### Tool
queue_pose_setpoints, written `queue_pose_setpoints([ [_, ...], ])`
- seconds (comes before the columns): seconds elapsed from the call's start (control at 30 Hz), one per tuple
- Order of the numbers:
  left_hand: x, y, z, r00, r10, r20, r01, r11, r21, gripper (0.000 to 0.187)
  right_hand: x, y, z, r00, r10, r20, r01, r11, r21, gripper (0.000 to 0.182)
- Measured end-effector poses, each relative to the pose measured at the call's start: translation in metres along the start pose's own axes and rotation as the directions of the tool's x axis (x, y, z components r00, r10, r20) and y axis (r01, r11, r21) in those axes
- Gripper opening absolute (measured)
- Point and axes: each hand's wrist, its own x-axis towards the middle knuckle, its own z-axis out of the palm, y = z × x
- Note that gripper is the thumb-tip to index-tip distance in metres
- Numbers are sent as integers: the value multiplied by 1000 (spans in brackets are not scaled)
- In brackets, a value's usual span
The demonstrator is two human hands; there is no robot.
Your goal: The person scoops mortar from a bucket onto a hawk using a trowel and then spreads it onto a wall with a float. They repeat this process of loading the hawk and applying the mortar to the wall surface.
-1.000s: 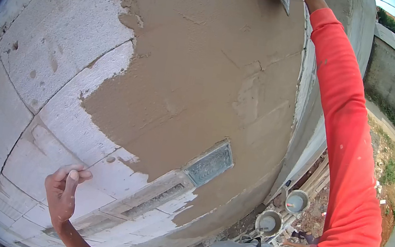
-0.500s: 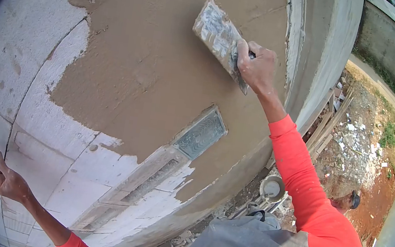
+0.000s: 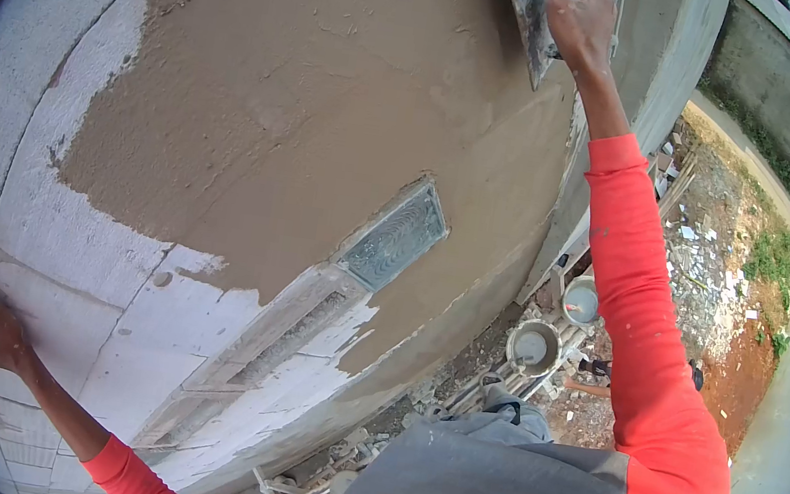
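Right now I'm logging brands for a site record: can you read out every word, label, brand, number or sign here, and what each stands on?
None can be read.
The trowel, the patterned panel and the grey shirt show no legible lettering; the buckets below are too small to tell.

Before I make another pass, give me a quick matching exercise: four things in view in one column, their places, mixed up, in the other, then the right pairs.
Things
1. Trowel
2. Patterned panel
3. Two buckets
4. Grass

Places
A. Down below, near the foot of the wall
B. In the right grip, near the top of the view
C. Green, out on the open ground
D. Set in the wall, just below the middle of the view's height or about level with it

Pairs: 1-B, 2-D, 3-A, 4-C
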Motion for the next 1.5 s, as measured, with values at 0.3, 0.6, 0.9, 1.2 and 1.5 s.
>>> queue_pose_setpoints([
  [0.3,-14,-68,25,1000,-22,-14,24,987,159,45,-86,2,45,966,41,254,-76,989,130,34],
  [0.6,-9,-62,23,996,76,-42,-73,995,70,56,-138,2,78,990,-133,-44,133,991,3,27],
  [0.9,-10,-76,-4,994,101,-32,-96,987,128,49,-169,11,63,987,87,-132,-71,990,123,38],
  [1.2,-72,-277,-41,990,122,64,-132,974,182,51,-121,69,55,610,672,420,-738,291,609,37],
  [1.5,-131,-326,-29,982,-72,174,23,963,268,51,-165,-117,89,913,329,243,-404,816,413,40],
])
